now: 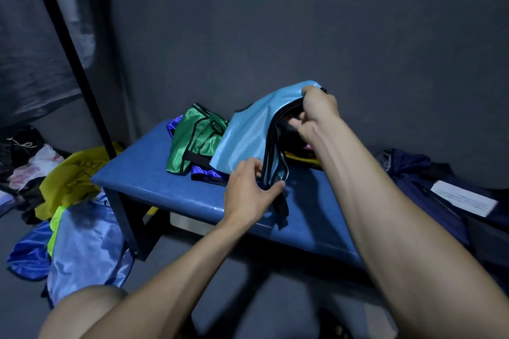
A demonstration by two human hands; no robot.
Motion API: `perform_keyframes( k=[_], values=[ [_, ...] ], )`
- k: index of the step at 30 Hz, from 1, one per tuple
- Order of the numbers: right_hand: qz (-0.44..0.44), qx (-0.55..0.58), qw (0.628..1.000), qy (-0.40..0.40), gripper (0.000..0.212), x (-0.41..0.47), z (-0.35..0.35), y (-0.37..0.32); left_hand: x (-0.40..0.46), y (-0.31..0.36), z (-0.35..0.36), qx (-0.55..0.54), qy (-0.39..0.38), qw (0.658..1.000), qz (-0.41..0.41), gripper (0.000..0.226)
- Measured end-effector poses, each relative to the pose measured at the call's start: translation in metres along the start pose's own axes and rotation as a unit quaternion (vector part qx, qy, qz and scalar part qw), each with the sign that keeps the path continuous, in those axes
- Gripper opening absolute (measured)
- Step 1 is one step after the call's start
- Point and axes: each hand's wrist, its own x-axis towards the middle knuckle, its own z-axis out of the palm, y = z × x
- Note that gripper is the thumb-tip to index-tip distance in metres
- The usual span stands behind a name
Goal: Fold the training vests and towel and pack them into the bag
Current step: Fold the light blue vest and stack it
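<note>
left hand (249, 192) grips bag (248, 132) rim | right hand (316, 110) holds top (opening spread)

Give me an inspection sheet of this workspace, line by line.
Surface: blue padded bench, partly bare.
Job's things: light blue bag on the bench, mouth held open; green vest bunched beside it.
Clutter: shiny vests heaped on the floor at left; dark clothes with a paper at right.
Grippers: left hand grips the bag's lower edge; right hand holds its upper rim.
Cables: nothing seen.
Surroundings: grey wall, black pole.
</note>
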Motion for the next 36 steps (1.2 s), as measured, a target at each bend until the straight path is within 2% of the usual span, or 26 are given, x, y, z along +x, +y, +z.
perform_keyframes(
  k=[4, 8, 11, 13, 17, 22, 24, 26, 30, 34, 36],
  values=[
    [-0.001, 0.034, 0.999, 0.004, 0.024, -0.01, 0.002, -0.013, 0.007, 0.005, -0.01, 0.008, 0.033, 0.999, 0.018, 0.032],
    [-0.026, 0.035, 0.998, 0.036, 0.028, -0.002, -0.009, -0.022, 0.013, 0.005, -0.028, -0.071, 0.02, 0.997, -0.002, 0.025],
    [-0.042, 0.01, 0.997, 0.056, 0.025, 0.002, -0.021, -0.023, 0.019, 0.003, -0.042, -0.139, -0.004, 0.988, -0.062, 0.023],
    [-0.059, -0.021, 0.996, 0.07, 0.012, 0.004, -0.029, -0.021, 0.025, 0.0, -0.05, -0.177, -0.011, 0.978, -0.111, 0.019],
    [-0.099, -0.122, 0.984, 0.087, 0.005, 0.012, -0.044, -0.015, 0.037, -0.001, -0.069, -0.244, -0.041, 0.95, -0.191, 0.018],
    [-0.123, -0.207, 0.967, 0.08, 0.007, 0.015, -0.06, -0.004, 0.049, 0.003, -0.087, -0.29, -0.105, 0.916, -0.257, 0.025],
    [-0.139, -0.253, 0.954, 0.081, 0.014, 0.015, -0.065, -0.001, 0.052, -0.001, -0.094, -0.264, -0.134, 0.919, -0.259, 0.023],
    [-0.149, -0.287, 0.943, 0.08, 0.02, 0.014, -0.069, 0.0, 0.054, -0.004, -0.099, -0.176, -0.152, 0.945, -0.229, 0.026],
    [-0.143, -0.317, 0.935, 0.061, 0.016, 0.011, -0.075, 0.002, 0.059, -0.006, -0.104, -0.049, -0.183, 0.966, -0.173, 0.027],
    [-0.141, -0.322, 0.934, 0.068, 0.018, 0.013, -0.081, -0.002, 0.06, -0.001, -0.109, -0.115, -0.265, 0.934, -0.209, 0.024],
    [-0.145, -0.309, 0.937, 0.07, 0.019, 0.016, -0.085, -0.006, 0.059, 0.002, -0.11, -0.154, -0.28, 0.921, -0.221, 0.02]
  ],
)
